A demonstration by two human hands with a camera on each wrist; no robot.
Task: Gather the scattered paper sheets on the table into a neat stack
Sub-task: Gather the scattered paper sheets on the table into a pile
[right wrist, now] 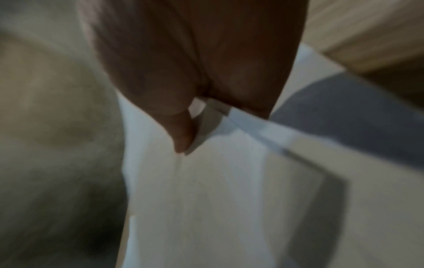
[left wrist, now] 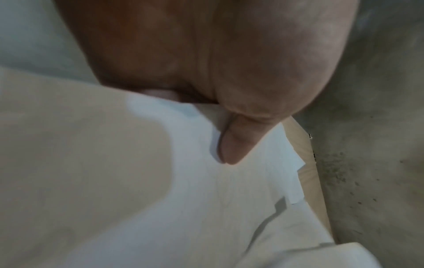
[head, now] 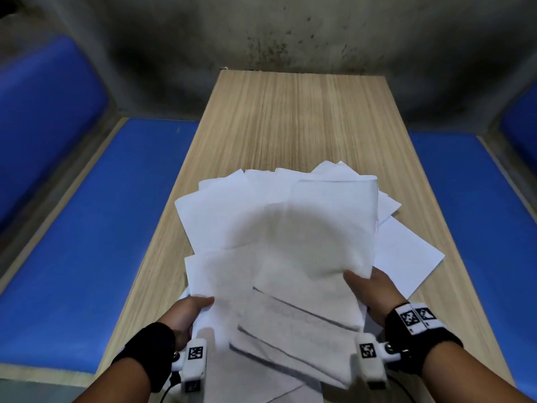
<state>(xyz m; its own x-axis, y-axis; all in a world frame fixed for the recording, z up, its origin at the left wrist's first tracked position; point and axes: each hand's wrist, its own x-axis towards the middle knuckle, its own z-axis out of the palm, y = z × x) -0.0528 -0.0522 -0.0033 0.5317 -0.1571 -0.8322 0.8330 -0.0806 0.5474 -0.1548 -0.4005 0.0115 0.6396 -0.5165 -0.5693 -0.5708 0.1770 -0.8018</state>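
Note:
A fanned bundle of several white paper sheets (head: 279, 242) is lifted above the near half of the wooden table (head: 290, 112), its corners sticking out at different angles. My left hand (head: 191, 311) grips the bundle's lower left edge, thumb on top (left wrist: 231, 145), fingers hidden beneath. My right hand (head: 370, 289) grips the right edge, thumb on top (right wrist: 181, 134). One more sheet (head: 406, 257) lies flat on the table under the bundle's right side. In both wrist views the paper (left wrist: 206, 199) (right wrist: 218, 199) fills the lower picture, blurred.
Blue padded benches (head: 101, 228) (head: 479, 199) run along both long sides of the table. A stained grey concrete wall (head: 276, 33) stands behind the far edge. The far half of the tabletop shows bare wood.

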